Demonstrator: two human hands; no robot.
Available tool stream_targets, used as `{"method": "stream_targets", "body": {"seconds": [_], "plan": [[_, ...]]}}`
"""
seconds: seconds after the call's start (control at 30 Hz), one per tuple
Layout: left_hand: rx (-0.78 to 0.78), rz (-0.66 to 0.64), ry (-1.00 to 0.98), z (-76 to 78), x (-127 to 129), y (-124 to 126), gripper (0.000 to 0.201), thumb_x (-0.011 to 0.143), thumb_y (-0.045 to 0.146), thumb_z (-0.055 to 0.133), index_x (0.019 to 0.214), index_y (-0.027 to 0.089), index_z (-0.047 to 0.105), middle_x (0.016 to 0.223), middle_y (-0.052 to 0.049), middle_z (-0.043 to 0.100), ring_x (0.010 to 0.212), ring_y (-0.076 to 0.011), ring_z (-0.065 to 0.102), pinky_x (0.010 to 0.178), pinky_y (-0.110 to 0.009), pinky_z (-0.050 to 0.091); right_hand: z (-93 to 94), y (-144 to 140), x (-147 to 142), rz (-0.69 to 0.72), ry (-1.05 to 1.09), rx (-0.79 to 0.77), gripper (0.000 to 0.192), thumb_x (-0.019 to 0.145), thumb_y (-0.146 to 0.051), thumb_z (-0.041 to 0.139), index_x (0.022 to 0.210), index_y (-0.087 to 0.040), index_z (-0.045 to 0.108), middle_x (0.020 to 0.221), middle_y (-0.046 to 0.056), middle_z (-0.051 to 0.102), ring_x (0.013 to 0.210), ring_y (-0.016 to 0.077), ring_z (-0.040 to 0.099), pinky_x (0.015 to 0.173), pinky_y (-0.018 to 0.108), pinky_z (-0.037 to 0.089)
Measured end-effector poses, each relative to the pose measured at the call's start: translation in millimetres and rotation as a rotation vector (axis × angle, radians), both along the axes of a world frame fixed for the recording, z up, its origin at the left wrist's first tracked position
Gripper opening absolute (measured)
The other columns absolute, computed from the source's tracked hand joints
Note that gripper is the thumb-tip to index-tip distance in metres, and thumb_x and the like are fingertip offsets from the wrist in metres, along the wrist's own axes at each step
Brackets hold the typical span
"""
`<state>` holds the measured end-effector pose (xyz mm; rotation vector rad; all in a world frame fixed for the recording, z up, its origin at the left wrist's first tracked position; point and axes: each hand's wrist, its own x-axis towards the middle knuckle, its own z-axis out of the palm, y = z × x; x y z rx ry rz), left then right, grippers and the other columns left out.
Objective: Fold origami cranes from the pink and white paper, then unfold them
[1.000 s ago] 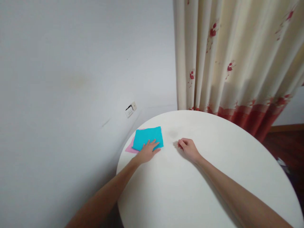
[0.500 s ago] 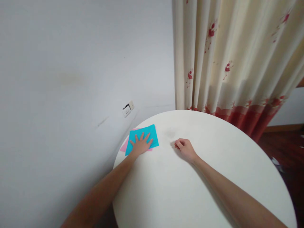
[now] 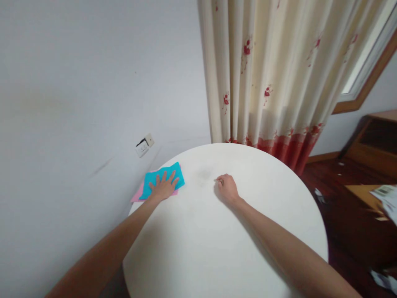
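Observation:
My left hand (image 3: 163, 187) lies flat with its fingers spread on a bright blue sheet (image 3: 149, 179). Beneath that is a pink sheet (image 3: 136, 196), mostly covered, with only its edges showing. Whether the sheets are paper or thin cloth I cannot tell. My right hand (image 3: 228, 188) rests low over the table with its fingers curled closed. At its fingertips there may be something small and pale, too small to make out. Just left of that hand, a faint grey smudge (image 3: 204, 174) marks the white round table (image 3: 214, 244).
A pale wall with a socket (image 3: 142, 147) runs along the left. Behind the table hangs a cream curtain with red flowers (image 3: 266, 74). On the dark floor at right are a wooden cabinet (image 3: 372, 140) and scattered papers (image 3: 386, 194).
The view has swung right, bringing the window and cabinet into sight. My left hand stays flat on the blue sheet, whose far edge now looks wavier. My right hand remains closed, slightly turned.

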<state>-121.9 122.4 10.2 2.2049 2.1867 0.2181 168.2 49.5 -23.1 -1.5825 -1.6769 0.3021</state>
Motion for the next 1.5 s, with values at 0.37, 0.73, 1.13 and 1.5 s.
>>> {"method": "stream_targets", "body": {"seconds": [0.37, 0.73, 1.13, 1.5], "plan": [[0.084, -0.484, -0.113, -17.1, 133, -73, 0.057, 0.095, 0.048, 0.030, 0.147, 0.026, 0.031, 0.155, -0.008, 0.026, 0.144, -0.0308, 0.017, 0.112, -0.053, 0.017, 1.3, -29, 22, -0.046, -0.405, -0.032, 0.029, 0.091, -0.027, 0.043, 0.113, -0.017, 0.059, 0.135, 0.015, 0.049, 0.127, 0.0273, 0.039, 0.104, 0.040, 0.026], [-0.042, -0.575, -0.185, -30.4, 106, -65, 0.049, 0.094, 0.042, 0.037, 0.142, 0.032, 0.040, 0.155, 0.000, 0.027, 0.144, -0.0247, 0.017, 0.116, -0.049, 0.014, -11.1, -17, 29, 0.059, -0.460, -0.150, 0.045, 0.095, -0.035, 0.037, 0.136, -0.019, 0.045, 0.151, 0.014, 0.033, 0.140, 0.0292, 0.026, 0.111, 0.048, 0.019], [-0.016, -0.602, -0.315, -30.4, 105, -62, 0.042, 0.091, 0.033, 0.046, 0.132, 0.027, 0.051, 0.149, -0.003, 0.039, 0.141, -0.0247, 0.027, 0.115, -0.050, 0.018, -6.9, -21, 19, 0.014, -0.533, -0.179, 0.052, 0.096, -0.037, 0.029, 0.143, -0.016, 0.036, 0.153, 0.014, 0.028, 0.142, 0.0287, 0.022, 0.112, 0.049, 0.017], [0.422, -0.330, -0.459, -9.3, 68, -26, 0.046, 0.084, 0.026, 0.055, 0.129, 0.020, 0.054, 0.135, -0.008, 0.055, 0.131, -0.0237, 0.043, 0.113, -0.041, 0.028, -3.9, -7, 19, 0.034, -0.499, -0.153, 0.042, 0.095, -0.033, 0.035, 0.132, -0.020, 0.049, 0.148, 0.013, 0.038, 0.138, 0.0284, 0.030, 0.109, 0.053, 0.024]]}}
